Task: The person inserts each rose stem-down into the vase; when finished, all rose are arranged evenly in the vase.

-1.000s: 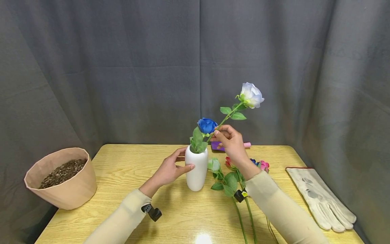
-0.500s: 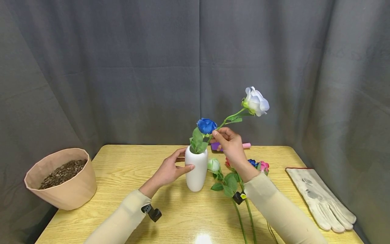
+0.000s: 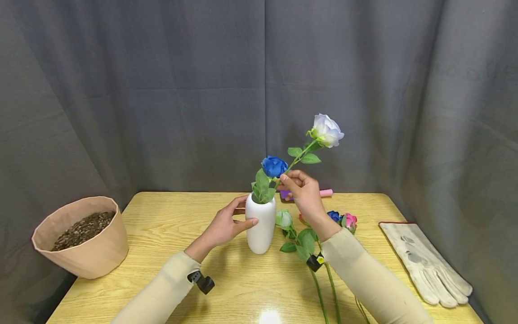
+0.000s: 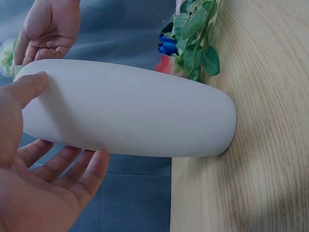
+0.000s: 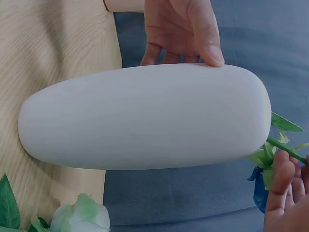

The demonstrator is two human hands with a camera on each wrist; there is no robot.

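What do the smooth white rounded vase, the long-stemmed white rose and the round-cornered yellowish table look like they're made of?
Smooth white rounded vase: probably ceramic with a low-sheen finish, possibly plastic; the surface looks even.
Long-stemmed white rose: perhaps matte fabric; its petals look thin, without shine.
Round-cornered yellowish table: wood or laminate, fairly glossy, with visible grain and a bright reflection.

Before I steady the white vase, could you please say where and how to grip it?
Grip the white vase mid-body, probably from the near side: it stands upright, the left hand holds its upper left side, the right hand by its mouth.
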